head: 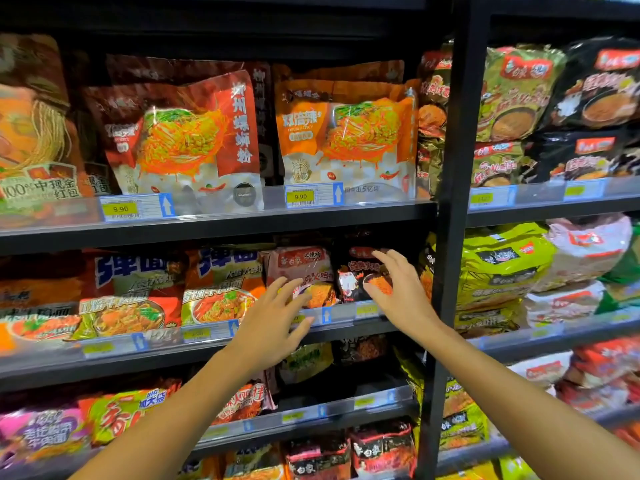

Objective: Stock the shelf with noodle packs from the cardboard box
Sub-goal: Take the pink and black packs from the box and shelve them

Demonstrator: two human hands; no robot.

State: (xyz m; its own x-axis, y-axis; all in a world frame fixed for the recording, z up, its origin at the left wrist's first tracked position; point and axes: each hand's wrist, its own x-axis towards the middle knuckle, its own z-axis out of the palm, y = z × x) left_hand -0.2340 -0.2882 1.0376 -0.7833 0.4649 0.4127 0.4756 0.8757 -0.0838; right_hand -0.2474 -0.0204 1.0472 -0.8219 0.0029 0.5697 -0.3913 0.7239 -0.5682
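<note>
Both my hands reach up to the middle shelf [194, 355]. My left hand [277, 320] has its fingers spread and straight in front of a pink noodle pack [301, 268], just at the shelf's front rail. My right hand [401, 289] is also spread, its fingers against the front of a black noodle pack [353, 275] that stands beside the pink one. Neither hand grips anything. The cardboard box is not in view.
Orange noodle bags [346, 133] fill the upper shelf with price tags [301, 196] on its rail. Blue-lettered packs [221, 285] stand left of the pink one. A black upright post [450, 237] divides this bay from the right bay of green and black packs [502, 268]. Lower shelves hold more packs.
</note>
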